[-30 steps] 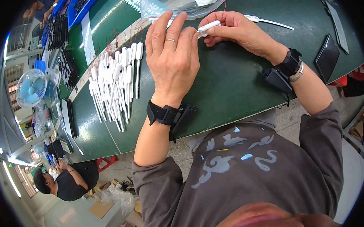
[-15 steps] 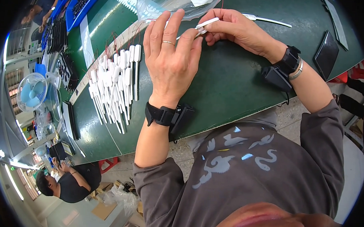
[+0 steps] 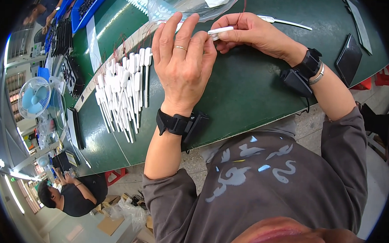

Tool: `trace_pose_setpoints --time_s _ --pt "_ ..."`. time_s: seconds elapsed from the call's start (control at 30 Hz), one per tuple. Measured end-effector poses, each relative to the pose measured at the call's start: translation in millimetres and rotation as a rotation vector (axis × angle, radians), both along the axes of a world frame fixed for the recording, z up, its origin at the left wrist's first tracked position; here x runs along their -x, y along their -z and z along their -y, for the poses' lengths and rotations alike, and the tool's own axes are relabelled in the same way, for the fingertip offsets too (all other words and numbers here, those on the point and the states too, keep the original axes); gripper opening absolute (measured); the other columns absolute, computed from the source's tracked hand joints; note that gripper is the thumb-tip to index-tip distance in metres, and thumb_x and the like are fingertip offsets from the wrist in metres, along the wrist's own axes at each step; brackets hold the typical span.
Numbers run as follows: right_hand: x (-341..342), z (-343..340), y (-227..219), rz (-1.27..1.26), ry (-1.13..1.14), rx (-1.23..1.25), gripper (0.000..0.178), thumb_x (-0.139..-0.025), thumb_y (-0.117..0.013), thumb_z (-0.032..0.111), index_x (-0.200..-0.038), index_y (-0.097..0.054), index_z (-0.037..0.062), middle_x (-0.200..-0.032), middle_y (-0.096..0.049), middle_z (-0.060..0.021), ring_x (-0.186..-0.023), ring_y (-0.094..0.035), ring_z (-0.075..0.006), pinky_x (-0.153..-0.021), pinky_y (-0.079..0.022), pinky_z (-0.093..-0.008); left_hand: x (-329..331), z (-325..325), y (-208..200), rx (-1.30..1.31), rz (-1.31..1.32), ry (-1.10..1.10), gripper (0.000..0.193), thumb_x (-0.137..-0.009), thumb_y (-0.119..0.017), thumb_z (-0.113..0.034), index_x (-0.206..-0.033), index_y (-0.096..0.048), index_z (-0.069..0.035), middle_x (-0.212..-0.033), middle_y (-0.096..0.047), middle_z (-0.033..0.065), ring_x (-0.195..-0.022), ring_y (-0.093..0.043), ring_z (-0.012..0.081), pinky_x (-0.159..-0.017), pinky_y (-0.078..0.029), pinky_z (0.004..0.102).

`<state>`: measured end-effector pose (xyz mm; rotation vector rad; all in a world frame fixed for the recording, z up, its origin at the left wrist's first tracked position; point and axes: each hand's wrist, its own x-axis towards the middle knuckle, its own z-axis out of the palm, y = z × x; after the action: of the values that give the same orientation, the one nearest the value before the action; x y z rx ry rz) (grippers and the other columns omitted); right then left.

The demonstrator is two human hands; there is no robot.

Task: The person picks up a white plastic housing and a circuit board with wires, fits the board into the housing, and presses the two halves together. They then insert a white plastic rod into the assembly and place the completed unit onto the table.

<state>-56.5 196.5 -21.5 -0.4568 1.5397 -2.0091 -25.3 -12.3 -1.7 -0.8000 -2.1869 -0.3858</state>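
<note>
My right hand point(image 3: 252, 33) is closed, pinching a small white plastic piece point(image 3: 221, 30) between thumb and fingers. A thin red wire rises close to this hand. My left hand point(image 3: 184, 66) is palm down beside it, its index finger and thumb together at the piece's near end, the other fingers stretched out. The left fingertips partly hide what they grip. To the left lies a pile of white paddle-shaped pieces point(image 3: 124, 81) with thin stems and reddish wires. Another white stemmed piece point(image 3: 285, 22) lies beyond my right hand.
A clear plastic bag point(image 3: 188, 10) lies beyond my hands on the green table point(image 3: 243, 89). A flat black object point(image 3: 348, 58) is at the right. Blue trays point(image 3: 84, 8) stand at the far left, near a fan point(image 3: 33, 98). Another person point(image 3: 78, 199) sits at the lower left.
The white piece and my right fingers have shifted slightly down. My left hand has moved slightly right, its index finger and thumb still at the piece.
</note>
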Motion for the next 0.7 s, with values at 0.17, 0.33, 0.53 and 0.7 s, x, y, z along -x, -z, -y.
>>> trace_pose_setpoints --time_s 0.17,0.33,0.53,0.7 --pt "1.5 -1.5 1.5 0.036 -0.001 0.025 0.037 -0.099 -0.063 0.024 -0.126 -0.058 -0.0016 -0.108 -0.069 -0.0079 -0.094 -0.069 -0.0134 -0.089 -0.056 -0.0271 0.7 1.6 1.1 0.001 0.000 0.008 0.011 -0.076 -0.074 -0.009 -0.087 -0.070 -0.007 -0.121 -0.066 0.0051 -0.128 -0.051 0.0303 -0.109 -0.039 0.0478" --pt "1.6 -1.6 -0.1 0.059 -0.006 0.031 0.039 -0.099 -0.062 0.023 -0.129 -0.057 -0.0016 -0.110 -0.069 -0.0087 -0.094 -0.069 -0.0135 -0.090 -0.056 -0.0273 -3.2 1.4 -3.7 0.018 0.001 -0.024 0.012 -0.076 -0.076 -0.010 -0.088 -0.073 -0.009 -0.123 -0.066 0.0020 -0.129 -0.050 0.0294 -0.110 -0.037 0.0466" --pt "1.4 -1.7 -3.1 0.049 -0.011 0.051 0.039 -0.100 -0.060 0.023 -0.130 -0.057 -0.0017 -0.109 -0.069 -0.0082 -0.094 -0.069 -0.0131 -0.089 -0.055 -0.0271 -4.8 1.7 -4.9 0.047 0.014 -0.066 0.015 -0.078 -0.078 -0.010 -0.092 -0.077 -0.014 -0.124 -0.067 -0.0030 -0.129 -0.051 0.0267 -0.107 -0.039 0.0435" --pt "2.2 -3.5 -2.7 0.004 -0.007 0.022 0.039 -0.100 -0.061 0.023 -0.130 -0.057 -0.0016 -0.109 -0.069 -0.0074 -0.093 -0.068 -0.0125 -0.089 -0.055 -0.0268 -3.9 0.9 -2.6 0.042 0.019 -0.064 0.015 -0.078 -0.078 -0.011 -0.092 -0.077 -0.014 -0.124 -0.067 -0.0029 -0.128 -0.051 0.0264 -0.107 -0.039 0.0426"
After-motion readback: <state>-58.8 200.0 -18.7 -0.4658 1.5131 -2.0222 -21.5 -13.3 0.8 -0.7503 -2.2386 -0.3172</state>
